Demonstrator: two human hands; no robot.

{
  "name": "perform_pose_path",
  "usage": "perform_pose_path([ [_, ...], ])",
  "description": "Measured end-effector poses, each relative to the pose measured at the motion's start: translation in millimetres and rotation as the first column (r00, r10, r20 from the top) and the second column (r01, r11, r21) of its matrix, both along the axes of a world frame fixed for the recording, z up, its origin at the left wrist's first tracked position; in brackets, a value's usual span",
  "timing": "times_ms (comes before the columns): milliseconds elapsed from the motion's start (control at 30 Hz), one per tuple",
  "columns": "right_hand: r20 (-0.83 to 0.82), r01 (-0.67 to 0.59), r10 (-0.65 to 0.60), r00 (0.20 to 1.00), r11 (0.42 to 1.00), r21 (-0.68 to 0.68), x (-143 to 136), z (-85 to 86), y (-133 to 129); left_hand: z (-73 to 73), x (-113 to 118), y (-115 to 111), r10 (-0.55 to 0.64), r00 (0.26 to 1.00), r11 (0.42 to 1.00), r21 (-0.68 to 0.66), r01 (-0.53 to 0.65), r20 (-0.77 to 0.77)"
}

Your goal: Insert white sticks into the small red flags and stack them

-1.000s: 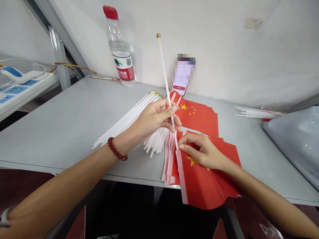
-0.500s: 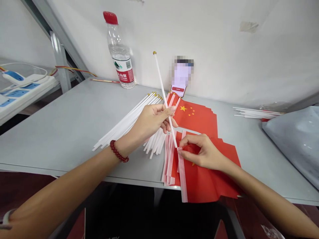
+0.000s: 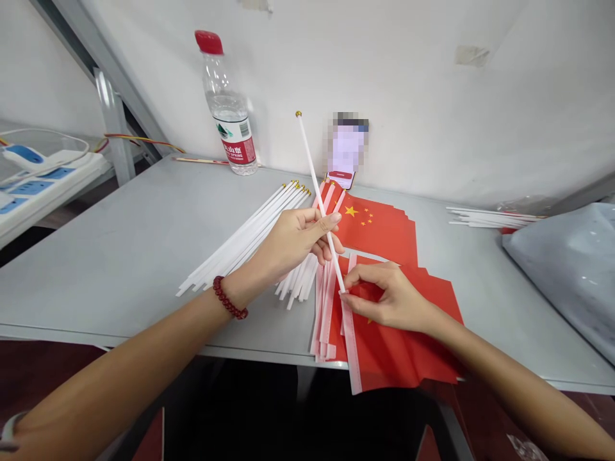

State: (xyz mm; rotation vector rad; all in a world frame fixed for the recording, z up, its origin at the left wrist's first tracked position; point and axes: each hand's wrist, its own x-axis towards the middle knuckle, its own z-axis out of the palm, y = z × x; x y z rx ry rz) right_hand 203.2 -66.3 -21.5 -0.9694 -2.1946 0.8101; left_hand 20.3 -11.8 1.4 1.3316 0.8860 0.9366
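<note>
My left hand point(image 3: 302, 237) pinches a white flagpole point(image 3: 312, 168) with a gold ball on its upper end. The pole slants down to the right, its lower tip touching the top of the white sleeve on a red flag point(image 3: 398, 358). Fingers of my right hand point(image 3: 384, 294) are closed on that flag's upper corner, right beside the pole tip. Whether the tip sits inside the sleeve I cannot tell. Under this flag lie more red flags point(image 3: 439, 288) with white sleeves. Behind them is a stack of flags on poles point(image 3: 384, 224), yellow stars showing.
Several loose white poles point(image 3: 235, 240) lie left of my left hand. A water bottle point(image 3: 230, 121) and a phone point(image 3: 343, 150) stand along the wall. More white poles point(image 3: 490, 218) and a grey plastic bag point(image 3: 571, 262) are at right, a power strip point(image 3: 43, 186) at far left.
The pole's lower tip has come down onto the sleeve's top edge at my right fingers. Both hands keep their grips; the whole view has shifted slightly.
</note>
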Motion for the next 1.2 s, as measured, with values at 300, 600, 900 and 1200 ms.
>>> perform_pose_path([
  [300, 0.024, -0.014, 0.014, 1.0, 1.0, -0.01, 0.2, 0.9, -0.1, 1.5, 0.4, 0.1, 0.013, 1.0, 1.0, -0.004, -0.013, -0.024],
  [600, 0.021, -0.025, 0.025, 0.999, 1.0, -0.013, -1.5, 2.1, 0.3, 0.0, -0.4, 0.2, -0.025, 0.997, 0.998, 0.049, 0.028, -0.068],
  [900, 0.061, -0.021, 0.021, 0.998, 1.0, 0.003, -1.5, 0.8, 0.9, -1.7, 0.3, 0.0, 0.021, 0.991, 0.997, 0.076, -0.011, -0.134],
  [1200, 0.066, -0.037, 0.037, 0.997, 0.999, -0.005, -1.4, 3.7, -1.0, -1.9, 2.7, -2.4, 0.008, 0.991, 0.996, 0.085, 0.004, -0.134],
])
